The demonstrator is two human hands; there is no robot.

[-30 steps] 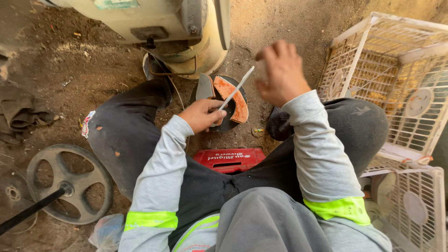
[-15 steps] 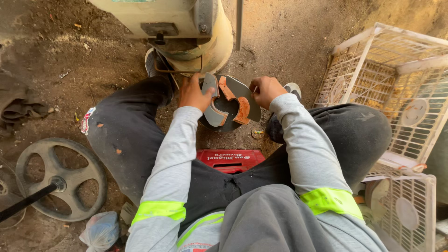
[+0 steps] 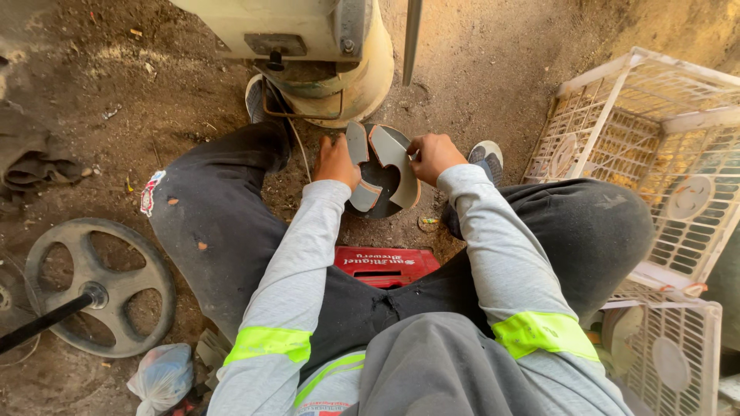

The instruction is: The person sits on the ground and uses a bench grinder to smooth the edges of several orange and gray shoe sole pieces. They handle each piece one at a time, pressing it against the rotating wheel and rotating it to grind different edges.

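Head view shows the left hand [image 3: 337, 160] and right hand [image 3: 432, 154] clamped on the stiff, light-looking grey plastic fan blade [image 3: 381, 173], best held by its edges, on the dirt floor [image 3: 493, 69] between the knees.

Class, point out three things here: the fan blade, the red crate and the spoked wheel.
fan blade [image 3: 395, 158]: head view, on the upper right vane.
red crate [image 3: 385, 266]: head view, on its top face.
spoked wheel [image 3: 58, 233]: head view, on the upper rim.

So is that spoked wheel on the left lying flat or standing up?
Lying flat. The spoked wheel lies face-up on the dirt ground, its full round rim and all spokes visible from above, with a dark shaft running out from its hub.
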